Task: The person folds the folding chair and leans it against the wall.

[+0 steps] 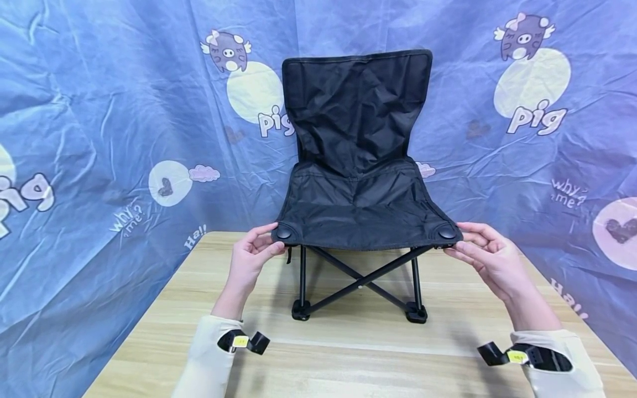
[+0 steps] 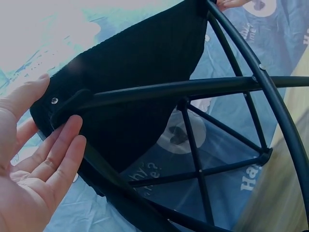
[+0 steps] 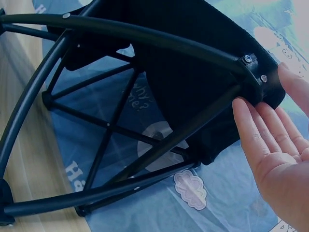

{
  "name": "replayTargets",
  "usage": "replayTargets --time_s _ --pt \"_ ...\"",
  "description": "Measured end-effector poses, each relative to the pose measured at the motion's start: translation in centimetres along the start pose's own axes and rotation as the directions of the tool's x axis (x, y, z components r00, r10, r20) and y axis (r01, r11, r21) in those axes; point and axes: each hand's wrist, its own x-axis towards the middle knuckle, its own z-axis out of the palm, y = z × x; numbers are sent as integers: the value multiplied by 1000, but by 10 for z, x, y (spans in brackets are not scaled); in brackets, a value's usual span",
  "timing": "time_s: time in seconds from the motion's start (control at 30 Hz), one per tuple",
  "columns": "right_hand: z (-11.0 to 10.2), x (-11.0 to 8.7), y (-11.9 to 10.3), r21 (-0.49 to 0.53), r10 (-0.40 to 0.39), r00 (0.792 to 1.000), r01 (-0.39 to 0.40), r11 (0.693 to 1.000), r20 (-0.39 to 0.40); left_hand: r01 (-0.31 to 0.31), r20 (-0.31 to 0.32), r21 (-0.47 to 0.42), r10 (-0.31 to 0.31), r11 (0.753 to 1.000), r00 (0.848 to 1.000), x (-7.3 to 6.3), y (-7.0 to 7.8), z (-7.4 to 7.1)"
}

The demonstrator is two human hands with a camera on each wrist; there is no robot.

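A black folding chair stands upright and unfolded on the wooden table, its fabric back away from me. My left hand pinches the seat's front left corner. In the left wrist view its thumb lies at the fabric edge and the fingers reach under the corner. My right hand grips the front right corner in the same way, with its fingers beneath the frame joint in the right wrist view. Crossed metal legs run down to black plastic feet.
The wooden table spreads below and around the chair. A blue curtain with pig prints hangs close behind the chair and along both sides. Each wrist wears a small black camera strap.
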Motion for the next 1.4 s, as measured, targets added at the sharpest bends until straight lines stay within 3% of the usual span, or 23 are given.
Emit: replayTargets --time_s 0.43,0.77,1.4 --pt "6 -1 6 27 -14 995 16 1000 -95 -18 -23 -111 15 994 1000 0 -5 3" --pt "9 2 7 12 -25 995 26 1000 -93 -23 -47 -136 16 990 999 0 -4 7" --pt "15 8 6 34 -40 995 43 998 -94 -47 -27 -168 43 985 999 7 1 9"
